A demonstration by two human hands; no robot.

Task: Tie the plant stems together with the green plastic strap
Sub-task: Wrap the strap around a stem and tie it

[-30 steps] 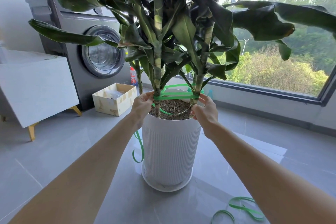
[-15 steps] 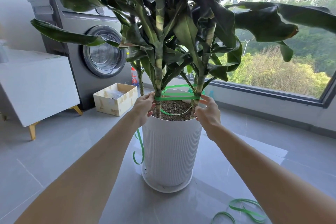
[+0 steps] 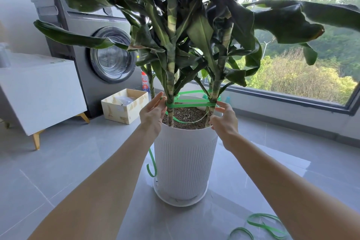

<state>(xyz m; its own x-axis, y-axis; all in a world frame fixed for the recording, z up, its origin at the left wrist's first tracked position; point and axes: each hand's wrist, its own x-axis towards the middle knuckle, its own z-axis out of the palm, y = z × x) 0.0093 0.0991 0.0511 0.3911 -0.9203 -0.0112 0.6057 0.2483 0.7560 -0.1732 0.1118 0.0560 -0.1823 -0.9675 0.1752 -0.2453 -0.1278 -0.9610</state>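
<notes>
**Strap (image 3: 191, 105) looping the stems (image 3: 170, 84) above the pot (image 3: 185, 161)**

Nearest, a spare loop (image 3: 261, 225) is lying on the floor. The left hand (image 3: 152, 116) is touching the strap at the left stem with straight fingers. The right hand (image 3: 225, 121) is hovering released, fingers loose, just beside the right stem.

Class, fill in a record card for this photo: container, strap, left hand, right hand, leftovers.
Container: tall white ribbed plastic pot
Strap: green plastic strap wound around the plant stems above the soil
Left hand: fingers straight, at the strap's left end
Right hand: fingers straight, at the strap's right end
Leftovers: loose green strap loops on the grey floor
</notes>
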